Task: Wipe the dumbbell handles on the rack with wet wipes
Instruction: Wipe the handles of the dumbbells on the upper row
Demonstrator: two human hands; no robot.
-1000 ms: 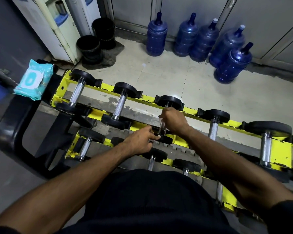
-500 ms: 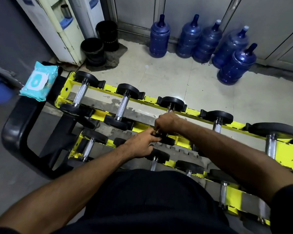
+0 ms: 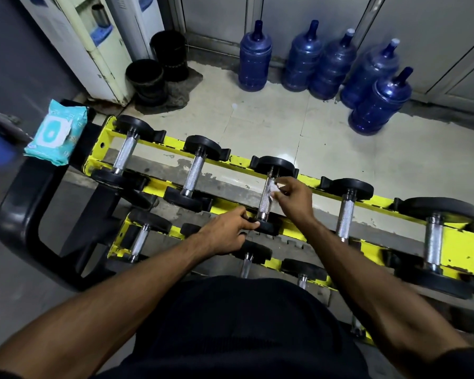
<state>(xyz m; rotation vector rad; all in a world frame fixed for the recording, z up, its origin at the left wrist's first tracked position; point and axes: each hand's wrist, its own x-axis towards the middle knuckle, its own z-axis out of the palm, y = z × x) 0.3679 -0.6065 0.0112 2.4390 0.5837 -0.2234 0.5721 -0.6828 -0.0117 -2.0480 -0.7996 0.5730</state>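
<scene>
Dumbbell rack (image 3: 238, 160), yellow, two tiers, carries the dumbbells crosswise. Wipes pack (image 3: 55, 132), teal, lies at the rack's left end; its print is too small to read. Left hand (image 3: 225, 233) grips the third upper dumbbell's near head (image 3: 267, 227), fingers curled. Right hand (image 3: 293, 195) pinches a white wipe (image 3: 272, 188) against the far end of that dumbbell's knurled handle (image 3: 263, 207).

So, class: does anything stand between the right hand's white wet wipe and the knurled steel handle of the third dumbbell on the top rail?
Nothing visible does. The right hand pinches the white wet wipe against the far part of the knurled steel handle; the left hand grips the near black weight head, off the handle.
</scene>
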